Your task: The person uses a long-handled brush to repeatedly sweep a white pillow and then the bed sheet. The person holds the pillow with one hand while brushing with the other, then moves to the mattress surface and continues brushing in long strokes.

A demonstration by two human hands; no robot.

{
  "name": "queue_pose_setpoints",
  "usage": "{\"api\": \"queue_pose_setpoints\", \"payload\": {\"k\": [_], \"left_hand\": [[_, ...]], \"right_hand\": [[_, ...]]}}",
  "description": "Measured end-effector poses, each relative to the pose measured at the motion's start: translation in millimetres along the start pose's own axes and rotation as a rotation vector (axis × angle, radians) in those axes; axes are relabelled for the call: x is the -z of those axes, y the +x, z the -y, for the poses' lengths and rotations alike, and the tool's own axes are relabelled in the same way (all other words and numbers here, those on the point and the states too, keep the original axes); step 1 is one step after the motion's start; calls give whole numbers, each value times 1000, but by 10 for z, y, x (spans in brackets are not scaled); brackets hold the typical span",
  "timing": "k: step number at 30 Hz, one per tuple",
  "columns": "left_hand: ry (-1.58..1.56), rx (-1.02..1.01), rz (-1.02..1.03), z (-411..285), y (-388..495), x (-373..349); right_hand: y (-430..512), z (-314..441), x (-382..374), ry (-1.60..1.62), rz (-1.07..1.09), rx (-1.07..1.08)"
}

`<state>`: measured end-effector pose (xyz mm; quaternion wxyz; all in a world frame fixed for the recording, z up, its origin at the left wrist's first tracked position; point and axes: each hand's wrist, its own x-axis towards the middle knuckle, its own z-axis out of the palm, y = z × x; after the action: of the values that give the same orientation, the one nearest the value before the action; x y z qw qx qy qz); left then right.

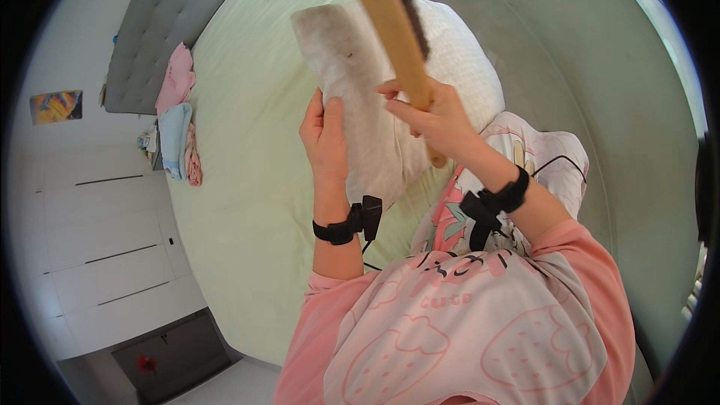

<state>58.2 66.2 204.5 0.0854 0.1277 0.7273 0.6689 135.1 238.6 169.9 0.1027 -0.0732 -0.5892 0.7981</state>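
My right hand (444, 118) is closed around the wooden handle of a long bed brush (388, 17). The brush is raised in front of me, its dark bristles facing right and its far end cut off by the top of the view. Under it lies a soft pillow (360, 124), off-white and greyish on the near face, with a white textured part (458, 62) to the right. A small dark speck shows on the greyish area. My left hand (326, 135) grips the pillow's left edge, thumb on top; its fingertips are partly hidden.
A bed with a pale green sheet (242, 225) spreads beneath the pillow, before a grey tufted headboard (163, 28). Folded pink (177, 76) and blue (174, 138) cloths lie along its far left edge. Black straps with small devices (337, 230) and cables are on both wrists.
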Motion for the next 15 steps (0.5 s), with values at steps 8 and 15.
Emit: {"api": "queue_pose_setpoints", "payload": {"k": [8, 15], "left_hand": [[171, -97, -25, -34, 6, -85], [274, -127, -139, -12, 43, -130]], "right_hand": [[369, 67, -389, -227, -35, 379], [429, -51, -310, -553, -72, 553]]}}
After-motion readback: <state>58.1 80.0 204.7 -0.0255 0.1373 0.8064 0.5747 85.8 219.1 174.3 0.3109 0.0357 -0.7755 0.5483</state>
